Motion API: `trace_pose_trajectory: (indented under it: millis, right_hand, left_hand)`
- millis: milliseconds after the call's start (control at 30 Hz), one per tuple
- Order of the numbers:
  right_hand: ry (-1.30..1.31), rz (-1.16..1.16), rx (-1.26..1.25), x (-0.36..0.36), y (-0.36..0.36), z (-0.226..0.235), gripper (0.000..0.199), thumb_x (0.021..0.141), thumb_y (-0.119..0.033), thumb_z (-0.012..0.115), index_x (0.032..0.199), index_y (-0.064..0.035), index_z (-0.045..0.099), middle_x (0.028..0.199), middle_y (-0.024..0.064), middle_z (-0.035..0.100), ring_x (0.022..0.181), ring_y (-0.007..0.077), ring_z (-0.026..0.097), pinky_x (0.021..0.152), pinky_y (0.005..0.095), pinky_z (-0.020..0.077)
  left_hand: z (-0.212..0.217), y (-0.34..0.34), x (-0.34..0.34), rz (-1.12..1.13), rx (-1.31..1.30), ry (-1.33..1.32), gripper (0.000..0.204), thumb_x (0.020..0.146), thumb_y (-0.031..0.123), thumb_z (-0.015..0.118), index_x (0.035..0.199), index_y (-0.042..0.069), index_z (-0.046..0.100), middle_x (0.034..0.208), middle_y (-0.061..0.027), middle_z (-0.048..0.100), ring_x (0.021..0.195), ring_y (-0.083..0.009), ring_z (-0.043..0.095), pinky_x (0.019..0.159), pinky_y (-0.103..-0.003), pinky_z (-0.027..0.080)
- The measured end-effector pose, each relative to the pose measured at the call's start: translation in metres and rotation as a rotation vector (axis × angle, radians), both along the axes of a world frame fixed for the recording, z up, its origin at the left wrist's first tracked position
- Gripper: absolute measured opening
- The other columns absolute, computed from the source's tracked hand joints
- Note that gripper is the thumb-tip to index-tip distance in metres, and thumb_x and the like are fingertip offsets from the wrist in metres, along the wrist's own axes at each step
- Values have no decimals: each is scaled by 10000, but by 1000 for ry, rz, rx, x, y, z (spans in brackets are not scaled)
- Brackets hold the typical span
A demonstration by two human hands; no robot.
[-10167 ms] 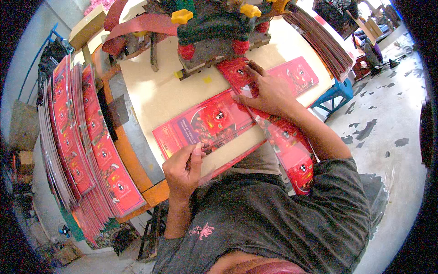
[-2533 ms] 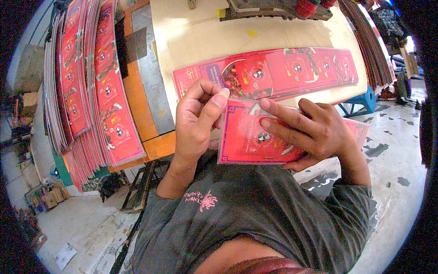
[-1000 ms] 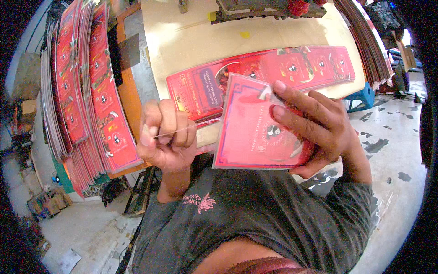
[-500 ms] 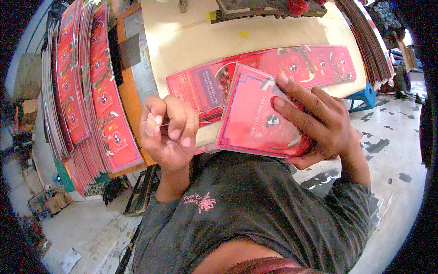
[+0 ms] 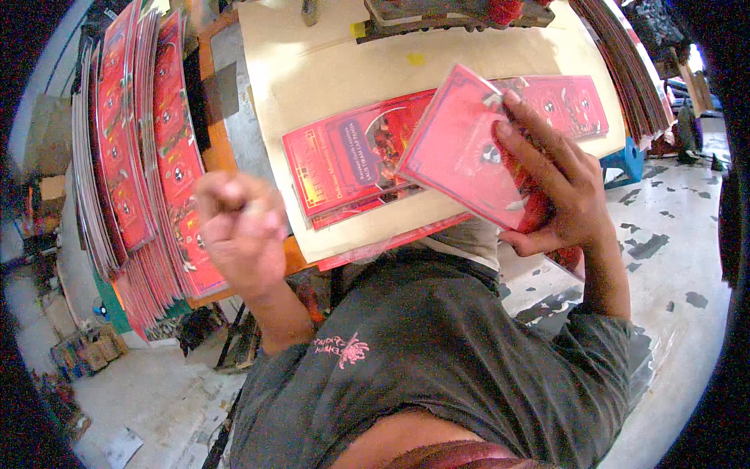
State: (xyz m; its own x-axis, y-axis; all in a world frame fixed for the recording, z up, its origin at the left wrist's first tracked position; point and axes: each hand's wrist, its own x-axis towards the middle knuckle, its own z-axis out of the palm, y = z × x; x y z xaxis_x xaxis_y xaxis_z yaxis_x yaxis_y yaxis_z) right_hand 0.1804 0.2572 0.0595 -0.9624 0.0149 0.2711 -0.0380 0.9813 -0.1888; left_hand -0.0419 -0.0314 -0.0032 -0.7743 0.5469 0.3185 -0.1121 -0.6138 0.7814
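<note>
My right hand (image 5: 558, 184) grips a red printed card sheet (image 5: 461, 152) with a glossy clear cover. Its fingers lie across the front and the thumb presses along the lower edge. The sheet is tilted, one corner pointing up and away. Part of it behind the hand is hidden. My left hand (image 5: 242, 230) is raised at the left edge of the table, smeared by motion, its fingers curled inward; whatever they pinch is too blurred to make out. Under the held sheet, long red printed strips (image 5: 324, 168) lie on the table's cream surface (image 5: 312, 86).
Tall stacks of red printed strips (image 5: 176, 117) stand on the left, close to my left hand. Another stack (image 5: 625, 74) is at the far right. A dark metal device (image 5: 437, 19) sits at the table's far edge. A blue object (image 5: 625, 166) is beside the right edge.
My left hand has moved left and away from the sheet, towards the left stacks. My right hand has raised and turned the sheet, uncovering more of the strips below.
</note>
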Motion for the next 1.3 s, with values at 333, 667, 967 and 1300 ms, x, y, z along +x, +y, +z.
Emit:
trace_pose_trajectory:
  millis: [333, 667, 967, 1300]
  right_hand:
    - [3, 178, 85, -3, -15, 6, 834, 793, -579, 779, 1440, -70, 647, 1531, 222, 578, 688, 254, 590, 637, 360, 539]
    - [-67, 260, 136, -6, -17, 6, 870, 811, -680, 737, 1438, -85, 645, 1528, 167, 594, 657, 224, 523, 579, 335, 492]
    - [-66, 268, 150, -5, -16, 4, 850, 819, -701, 713, 1446, -131, 643, 1546, 108, 589, 642, 197, 488, 543, 315, 454]
    - [-57, 305, 147, -7, -9, 6, 779, 890, -681, 642, 1478, -171, 628, 1577, 99, 559, 627, 169, 484, 506, 282, 468]
  left_hand:
    - [-6, 33, 26, -220, -432, -120, 180, 1014, 149, 711, 1127, 43, 620, 951, 7, 616, 805, -60, 569, 715, -228, 485]
    - [1, 46, 34, -154, -481, 15, 171, 966, 113, 787, 999, 66, 626, 896, 52, 587, 813, -40, 537, 733, -213, 453]
    - [-5, 45, 35, -199, -555, -68, 141, 984, 104, 761, 979, 73, 623, 889, 61, 576, 804, -32, 532, 714, -209, 435]
    - [-8, 48, 34, -162, -496, 10, 109, 977, 60, 717, 954, 66, 610, 880, 48, 566, 800, -43, 513, 723, -216, 421]
